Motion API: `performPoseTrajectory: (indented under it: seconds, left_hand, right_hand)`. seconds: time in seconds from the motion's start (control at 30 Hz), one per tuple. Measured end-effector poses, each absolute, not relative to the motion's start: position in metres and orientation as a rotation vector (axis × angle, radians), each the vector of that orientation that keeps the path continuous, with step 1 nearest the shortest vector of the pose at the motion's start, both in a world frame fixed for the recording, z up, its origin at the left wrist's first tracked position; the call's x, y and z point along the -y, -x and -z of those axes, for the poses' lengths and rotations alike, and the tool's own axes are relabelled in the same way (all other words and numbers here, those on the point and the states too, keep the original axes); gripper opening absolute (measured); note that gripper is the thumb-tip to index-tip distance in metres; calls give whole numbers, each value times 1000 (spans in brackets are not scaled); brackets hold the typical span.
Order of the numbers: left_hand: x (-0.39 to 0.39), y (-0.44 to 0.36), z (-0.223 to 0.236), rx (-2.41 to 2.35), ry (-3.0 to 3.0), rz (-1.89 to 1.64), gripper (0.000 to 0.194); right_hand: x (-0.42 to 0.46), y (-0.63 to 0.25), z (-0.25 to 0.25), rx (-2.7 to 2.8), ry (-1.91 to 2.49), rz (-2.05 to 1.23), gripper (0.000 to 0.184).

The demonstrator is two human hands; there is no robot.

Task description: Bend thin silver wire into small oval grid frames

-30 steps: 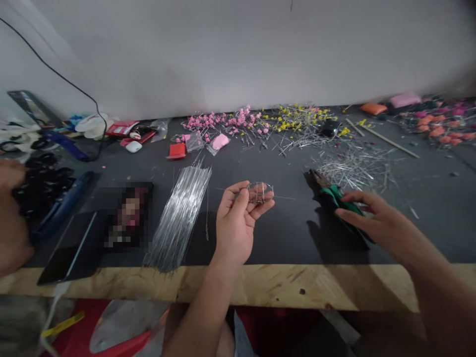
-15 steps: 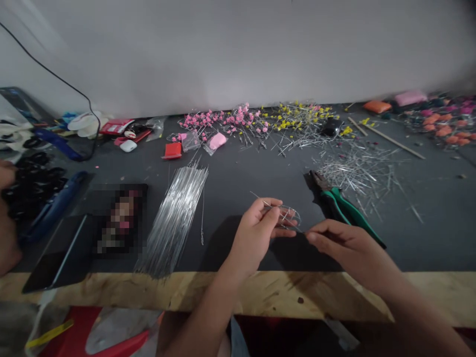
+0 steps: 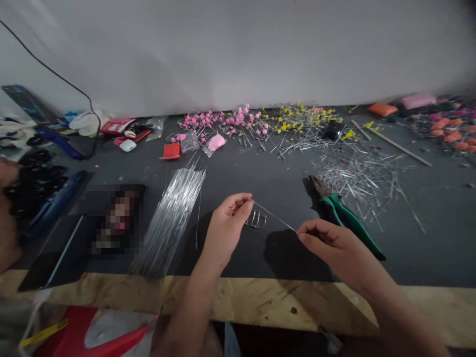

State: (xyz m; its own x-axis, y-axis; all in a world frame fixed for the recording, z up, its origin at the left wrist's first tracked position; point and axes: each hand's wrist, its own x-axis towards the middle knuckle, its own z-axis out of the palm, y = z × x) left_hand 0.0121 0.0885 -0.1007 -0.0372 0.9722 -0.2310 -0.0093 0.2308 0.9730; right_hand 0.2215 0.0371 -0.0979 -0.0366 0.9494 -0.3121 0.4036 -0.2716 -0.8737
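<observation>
Slanting rightward and nearer, a thin wire (image 3: 274, 215) spans from left hand (image 3: 226, 224) to right hand (image 3: 336, 245), each pinching it; a wire frame (image 3: 256, 219) lies, seemingly on the counter (image 3: 256, 171), just right of the left hand, its closer hand.

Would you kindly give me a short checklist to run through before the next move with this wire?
1. Left hand has hold of the thin wire: ok, pinched at the fingertips.
2. Right hand has hold of the same wire: ok, also pinched.
3. Wire straight between the hands: ok, it shows no obvious bend.
4. Small wire frame clear of the left hand: cannot tell, it shows right beside it.
5. Pliers out of both hands: ok, lying on the dark tabletop.
6. Space around the pliers free of scraps: not ok, loose wire pieces are scattered beside them.
</observation>
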Motion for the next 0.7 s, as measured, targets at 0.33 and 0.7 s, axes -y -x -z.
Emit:
performPoseTrajectory:
  seconds: [0.33, 0.7]
  left_hand:
    - [-88, -11, 97, -1047, -684, -1227, 7]
    - [-89, 14, 92, -1091, -545, -1455, 4]
  right_hand:
    - [-41, -220, 97, 1406, 1719, -1347, 19]
    - [-25, -317, 141, 1588, 1980, -632, 25]
